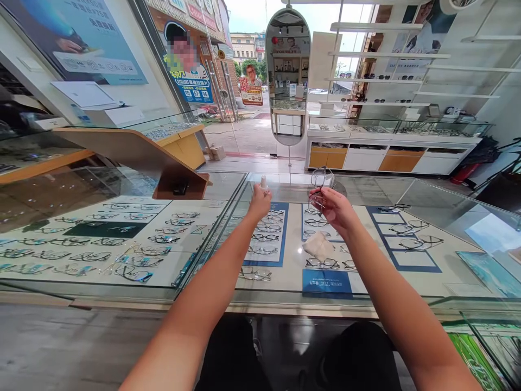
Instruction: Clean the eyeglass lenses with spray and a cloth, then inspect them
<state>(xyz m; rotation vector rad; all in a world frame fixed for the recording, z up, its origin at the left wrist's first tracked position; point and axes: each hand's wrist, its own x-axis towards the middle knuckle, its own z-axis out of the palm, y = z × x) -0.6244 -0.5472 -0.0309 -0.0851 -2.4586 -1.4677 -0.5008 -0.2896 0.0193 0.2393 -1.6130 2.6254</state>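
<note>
My left hand point(259, 202) is closed around a small whitish bottle point(264, 181), whose top pokes up above the fingers over the glass counter. Pinched in my right hand point(334, 207) is a pair of thin-framed eyeglasses point(316, 202), raised above the counter and turned on its side. The two hands are apart, with the bottle to the left of the eyeglasses. Below my right hand, a crumpled beige cloth point(318, 246) lies on the glass top. Rows of display glasses point(265, 237) rest on blue-edged panels inside the case.
A brown wooden stand point(179, 185) sits on the counter at left. An oval mirror point(288, 76) stands beyond the counter. At back right are wall shelves point(378, 55) and a low cabinet point(368, 155). A blue card point(326, 283) lies near the counter's front edge.
</note>
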